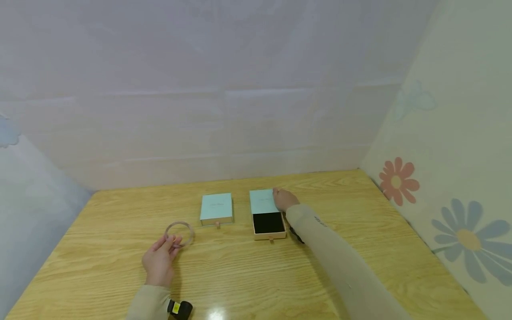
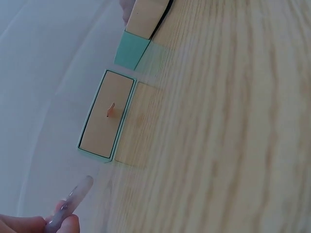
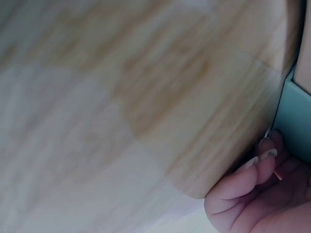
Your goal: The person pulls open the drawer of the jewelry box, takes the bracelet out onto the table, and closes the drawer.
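My left hand (image 1: 159,262) pinches a pale purple bangle (image 1: 193,234) between thumb and fingers, above the table's left part. In the left wrist view the bangle (image 2: 73,201) appears edge-on, grey-violet and glossy. At the right, a light blue jewelry box (image 1: 262,202) has its drawer (image 1: 270,237) pulled out toward me, showing a black lining. My right hand (image 1: 285,200) holds that box's sleeve at its right side near the back. The right wrist view shows the curled fingers (image 3: 238,187) against the blue side (image 3: 296,119); the thumb is hidden there.
A second light blue box (image 1: 217,206), its drawer closed and a small pull tab in front, sits left of the first one. Both are on a wood-grain table (image 1: 236,275). A pale wall (image 1: 224,133) rises behind, with a flower-patterned wall (image 1: 460,155) at the right.
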A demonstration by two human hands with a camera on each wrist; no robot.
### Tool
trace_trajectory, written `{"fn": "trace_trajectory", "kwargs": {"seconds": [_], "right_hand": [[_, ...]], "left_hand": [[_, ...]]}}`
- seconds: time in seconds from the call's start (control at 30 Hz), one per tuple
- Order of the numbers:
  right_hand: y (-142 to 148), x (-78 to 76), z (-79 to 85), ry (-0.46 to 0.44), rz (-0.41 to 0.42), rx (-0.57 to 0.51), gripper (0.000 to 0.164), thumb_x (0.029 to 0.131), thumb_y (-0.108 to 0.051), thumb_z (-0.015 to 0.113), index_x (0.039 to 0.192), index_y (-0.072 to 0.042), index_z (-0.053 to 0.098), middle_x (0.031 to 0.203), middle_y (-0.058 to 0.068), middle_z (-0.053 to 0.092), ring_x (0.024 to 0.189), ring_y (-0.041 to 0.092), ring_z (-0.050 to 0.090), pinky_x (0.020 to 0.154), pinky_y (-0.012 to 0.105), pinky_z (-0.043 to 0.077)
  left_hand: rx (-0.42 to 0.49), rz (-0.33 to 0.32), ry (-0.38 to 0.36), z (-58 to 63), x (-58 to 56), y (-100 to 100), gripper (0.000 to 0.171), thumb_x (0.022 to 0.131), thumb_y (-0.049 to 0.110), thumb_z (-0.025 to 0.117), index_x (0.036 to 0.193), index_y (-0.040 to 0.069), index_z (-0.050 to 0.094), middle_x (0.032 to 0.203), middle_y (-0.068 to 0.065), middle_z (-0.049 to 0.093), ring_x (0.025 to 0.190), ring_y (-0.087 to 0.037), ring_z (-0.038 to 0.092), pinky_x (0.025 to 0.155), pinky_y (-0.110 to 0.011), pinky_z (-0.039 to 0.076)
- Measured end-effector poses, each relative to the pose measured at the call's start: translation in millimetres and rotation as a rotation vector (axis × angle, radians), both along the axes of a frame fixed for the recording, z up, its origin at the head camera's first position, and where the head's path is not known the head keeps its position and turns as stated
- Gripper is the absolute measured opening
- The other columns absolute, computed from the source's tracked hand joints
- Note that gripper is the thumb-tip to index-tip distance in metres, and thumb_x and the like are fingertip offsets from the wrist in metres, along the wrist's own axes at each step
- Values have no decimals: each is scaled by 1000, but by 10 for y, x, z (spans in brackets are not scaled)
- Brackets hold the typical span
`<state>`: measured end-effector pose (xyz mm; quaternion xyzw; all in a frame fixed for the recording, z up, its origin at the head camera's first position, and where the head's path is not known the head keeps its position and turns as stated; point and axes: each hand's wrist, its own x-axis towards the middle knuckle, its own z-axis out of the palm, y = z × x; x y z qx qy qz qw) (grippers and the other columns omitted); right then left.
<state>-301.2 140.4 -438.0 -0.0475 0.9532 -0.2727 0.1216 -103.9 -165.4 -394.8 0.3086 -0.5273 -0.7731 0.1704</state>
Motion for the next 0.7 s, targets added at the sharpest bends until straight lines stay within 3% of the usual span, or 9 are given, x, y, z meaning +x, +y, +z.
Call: {"fn": "trace_trajectory", "kwargs": {"seconds": [0.27, 0.7], "right_hand": [[-14, -12, -8, 12, 1, 10, 66, 108, -36, 16, 63, -6, 53, 63, 10, 48, 56, 22, 43, 78, 42, 46], [18, 37, 20, -9, 3, -3, 66, 108, -37, 14, 57, -10, 45, 53, 4, 37, 48, 18, 34, 73, 41, 46]], "left_hand": [[-32, -5, -22, 0, 14, 11, 35, 99, 1, 53, 130, -12, 43, 75, 9, 66, 69, -1, 67, 73, -17, 54], [-22, -26, -13, -28, 20, 2, 35, 99, 0, 51, 130, -14, 42, 73, 9, 65, 67, -1, 67, 70, -17, 55]]}}
